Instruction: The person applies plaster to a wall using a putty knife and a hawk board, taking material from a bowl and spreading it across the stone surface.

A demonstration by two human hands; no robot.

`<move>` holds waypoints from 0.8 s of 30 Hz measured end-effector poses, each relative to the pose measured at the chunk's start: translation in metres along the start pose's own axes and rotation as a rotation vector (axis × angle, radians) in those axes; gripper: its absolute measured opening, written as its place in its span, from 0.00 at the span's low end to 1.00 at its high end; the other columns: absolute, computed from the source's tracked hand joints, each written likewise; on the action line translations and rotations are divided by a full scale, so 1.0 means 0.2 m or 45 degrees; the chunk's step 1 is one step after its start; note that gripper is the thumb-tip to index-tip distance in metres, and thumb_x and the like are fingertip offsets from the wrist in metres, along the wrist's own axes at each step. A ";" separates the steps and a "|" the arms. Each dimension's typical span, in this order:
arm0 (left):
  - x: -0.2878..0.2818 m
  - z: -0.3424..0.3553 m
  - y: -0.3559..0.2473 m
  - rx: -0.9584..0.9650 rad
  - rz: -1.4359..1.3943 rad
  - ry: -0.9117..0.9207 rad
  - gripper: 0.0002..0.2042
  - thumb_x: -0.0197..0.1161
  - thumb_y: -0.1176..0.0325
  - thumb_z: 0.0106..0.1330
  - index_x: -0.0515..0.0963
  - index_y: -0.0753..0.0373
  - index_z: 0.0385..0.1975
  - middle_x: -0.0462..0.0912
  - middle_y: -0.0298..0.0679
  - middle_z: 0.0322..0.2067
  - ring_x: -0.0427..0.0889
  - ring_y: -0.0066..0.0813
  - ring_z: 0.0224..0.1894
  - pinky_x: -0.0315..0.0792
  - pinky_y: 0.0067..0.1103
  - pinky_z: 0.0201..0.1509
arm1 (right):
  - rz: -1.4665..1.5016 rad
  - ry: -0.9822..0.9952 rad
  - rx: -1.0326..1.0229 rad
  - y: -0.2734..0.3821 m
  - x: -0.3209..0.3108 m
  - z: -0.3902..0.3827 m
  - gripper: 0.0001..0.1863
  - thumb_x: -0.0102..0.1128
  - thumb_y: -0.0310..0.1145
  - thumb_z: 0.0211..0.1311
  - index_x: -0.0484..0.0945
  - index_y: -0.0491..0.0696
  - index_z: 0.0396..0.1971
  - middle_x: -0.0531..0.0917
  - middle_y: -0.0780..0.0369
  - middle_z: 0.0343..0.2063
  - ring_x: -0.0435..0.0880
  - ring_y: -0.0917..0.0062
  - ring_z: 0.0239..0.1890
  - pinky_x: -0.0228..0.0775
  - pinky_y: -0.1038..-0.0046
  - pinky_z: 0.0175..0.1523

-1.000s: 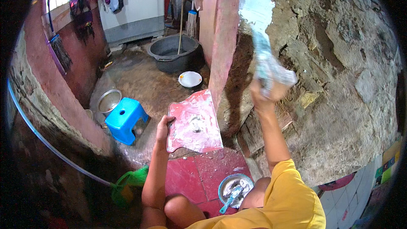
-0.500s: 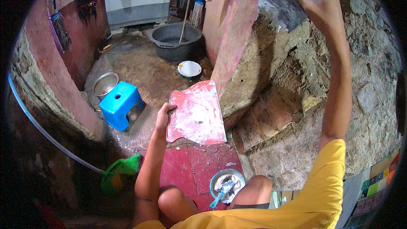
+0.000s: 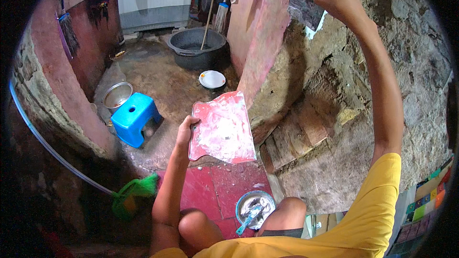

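Observation:
My left hand (image 3: 184,133) grips the left edge of a flat reddish board (image 3: 223,126) smeared with white paste, thumb on top. At the upper right, my right hand (image 3: 340,0) is raised against the rough wall (image 3: 354,81), partly cut off by the frame's top. Its thumb lies over a dark grey flat sheet (image 3: 306,12) with a pale lower edge; the other fingers are mostly hidden. Between my knees stands a bowl (image 3: 237,206) of white paste. A blue-handled tool (image 3: 249,219), smeared with paste, rests in it.
A blue stool (image 3: 135,114) stands at the left beside a metal basin (image 3: 117,94). Farther back are a white plate (image 3: 212,79), a large dark tub (image 3: 196,50) and a leaning stick. A green broom (image 3: 136,193) lies at lower left. Red tiles (image 3: 198,188) cover the near floor.
My right hand has shifted left and up along the wall, and the dark grey sheet has moved with it. The left hand and the board stay almost still.

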State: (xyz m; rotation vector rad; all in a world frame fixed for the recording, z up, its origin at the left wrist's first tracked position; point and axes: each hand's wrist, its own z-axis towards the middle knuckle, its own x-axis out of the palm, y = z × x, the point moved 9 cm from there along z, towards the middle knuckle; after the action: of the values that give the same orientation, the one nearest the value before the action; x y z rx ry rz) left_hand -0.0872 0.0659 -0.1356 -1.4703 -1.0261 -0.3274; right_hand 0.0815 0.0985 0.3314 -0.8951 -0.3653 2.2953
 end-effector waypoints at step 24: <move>0.03 -0.02 0.01 -0.042 -0.041 0.042 0.10 0.51 0.66 0.49 0.70 0.68 0.22 0.74 0.41 0.20 0.74 0.30 0.20 0.71 0.22 0.29 | -0.146 -0.101 -0.045 -0.01 0.00 0.04 0.11 0.53 0.24 0.34 0.72 0.41 0.25 0.74 0.48 0.19 0.74 0.54 0.27 0.66 0.63 0.31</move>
State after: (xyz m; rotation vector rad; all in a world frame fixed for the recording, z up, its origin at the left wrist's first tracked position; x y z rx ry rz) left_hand -0.0811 0.0644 -0.1316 -1.4747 -1.0234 -0.3921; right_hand 0.0770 0.1004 0.3374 -0.7812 -0.4808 2.2293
